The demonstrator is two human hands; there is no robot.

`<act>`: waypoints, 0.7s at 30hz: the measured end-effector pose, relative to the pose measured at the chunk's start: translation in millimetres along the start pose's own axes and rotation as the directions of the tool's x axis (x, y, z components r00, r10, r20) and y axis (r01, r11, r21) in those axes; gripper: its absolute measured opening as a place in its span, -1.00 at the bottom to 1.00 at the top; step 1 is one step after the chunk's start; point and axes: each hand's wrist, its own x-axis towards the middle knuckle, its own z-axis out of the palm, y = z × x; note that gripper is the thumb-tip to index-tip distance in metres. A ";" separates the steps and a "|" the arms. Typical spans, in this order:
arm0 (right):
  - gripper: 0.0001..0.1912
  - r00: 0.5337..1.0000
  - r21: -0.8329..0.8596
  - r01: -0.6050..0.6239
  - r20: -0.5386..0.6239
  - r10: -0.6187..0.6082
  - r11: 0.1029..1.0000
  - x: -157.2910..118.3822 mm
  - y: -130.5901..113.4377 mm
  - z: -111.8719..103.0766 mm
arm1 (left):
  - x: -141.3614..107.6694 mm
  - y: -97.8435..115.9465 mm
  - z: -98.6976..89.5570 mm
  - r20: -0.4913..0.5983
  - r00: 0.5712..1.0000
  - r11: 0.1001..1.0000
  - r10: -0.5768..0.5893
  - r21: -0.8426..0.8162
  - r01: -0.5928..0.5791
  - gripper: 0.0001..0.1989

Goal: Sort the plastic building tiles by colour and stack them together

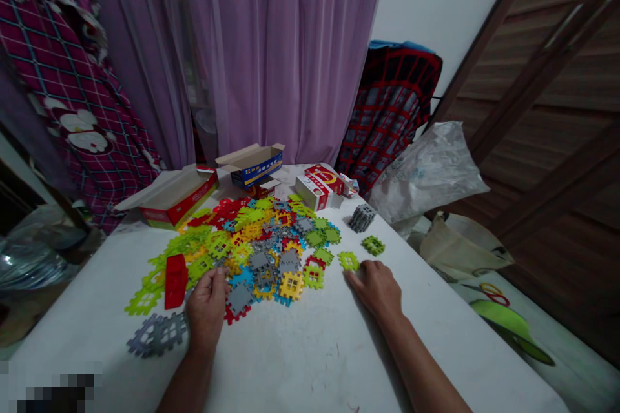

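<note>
Several plastic interlocking tiles [261, 260] in lime, grey, yellow, red and blue lie heaped on the white table. At the near left side of the heap is my left hand [207, 306], fingers curled in and thumb on top; anything inside them is hidden. A red block [175, 281] lies just left of that hand, with grey window-shaped pieces [157, 334] nearer to me. My right hand [378, 287] rests low over the table, thumb and fingertips at the near right corner of a light green window tile [348, 261].
Beyond my right hand are a small green tile stack [372, 245] and a grey tile stack [362, 218]. Open cartons, one red [186, 200] and one blue [256, 166], stand behind the heap beside a red-and-white box [314, 190]. Scissors [491, 293] lie off the table's right edge.
</note>
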 end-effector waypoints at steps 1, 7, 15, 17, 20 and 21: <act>-0.50 1.000 -0.016 -0.003 -0.017 0.003 1.000 -1.4 -3.9 0.9 | 0.5 -1.4 -0.1 0.001 1.000 1.000 0.000 0.004 0.000 -0.60; -0.55 0.998 -0.044 -0.009 -0.061 0.007 0.999 7.5 -9.6 7.1 | 2.3 -5.8 -0.2 0.013 1.000 1.000 0.001 0.011 -0.001 -0.58; -0.64 0.991 0.006 -0.011 -0.134 0.012 1.000 15.7 6.1 17.3 | 0.4 0.2 0.6 0.011 1.000 1.000 0.009 -0.010 -0.009 -0.62; -0.60 0.991 0.015 -0.024 -0.132 0.026 1.000 16.9 6.8 17.9 | 1.0 -2.2 0.6 0.015 1.000 1.000 0.019 -0.005 -0.019 -0.62; -0.49 0.991 0.006 -0.039 -0.127 0.040 0.999 19.4 5.6 15.9 | 1.6 -5.4 0.3 0.018 1.000 1.000 0.026 0.003 -0.026 -0.61; -0.49 0.993 0.001 -0.038 -0.112 0.038 0.999 20.3 5.1 14.6 | 1.5 -5.4 0.2 0.019 0.999 1.000 0.030 0.007 -0.030 -0.60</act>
